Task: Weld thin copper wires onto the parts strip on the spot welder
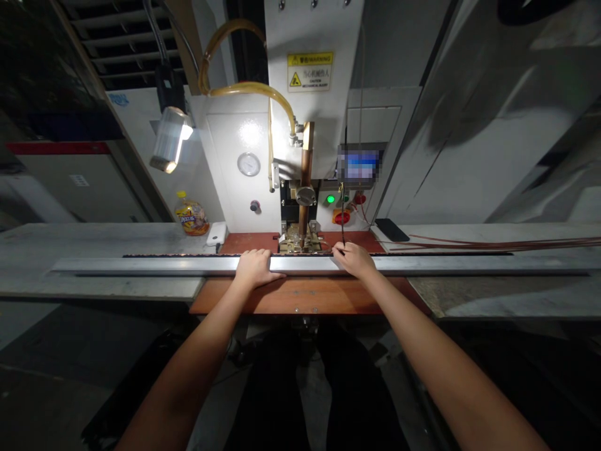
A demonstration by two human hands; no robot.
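A long silver metal bar (154,265) lies across the bench, with a thin dark strip (451,254) along its far edge. My left hand (256,268) is closed over the bar left of the machine's copper rod (305,169), fingers on the far edge and thumb on the near side. My right hand (353,258) rests on the bar right of the rod, its fingers pinched round a thin dark rod (342,219) that stands upright. Between my hands, the copper rod's lower tip meets a small brass fixture (295,238) just behind the bar.
Behind the bar rises a white machine (235,138) with a gauge and lit green button. A lamp (171,138) hangs at upper left. A bottle (191,216), white box (216,233), black phone (392,230) and reddish-brown rods (493,242) lie on the bench.
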